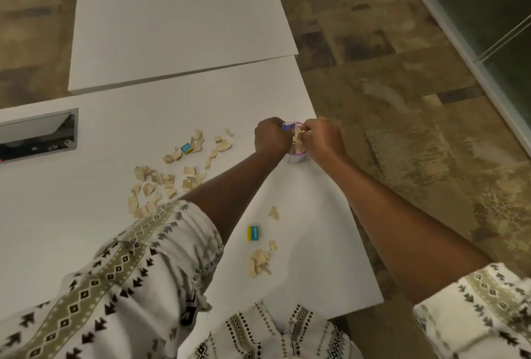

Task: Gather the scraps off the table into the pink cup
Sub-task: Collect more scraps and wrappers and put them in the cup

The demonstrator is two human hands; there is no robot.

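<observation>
Hands, left and right, pinched on beige scraps over small pink plastic cup at white counter's right edge; remaining thin beige torn scraps look featherlight, flimsy, best gathered in pinched bunches.

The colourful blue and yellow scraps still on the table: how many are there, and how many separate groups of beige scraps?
Blue and yellow scraps on the table: 2, one in the far group, one lying near the body.
Groups of beige scraps: 3, far, left, near.
Total: 5.
</observation>
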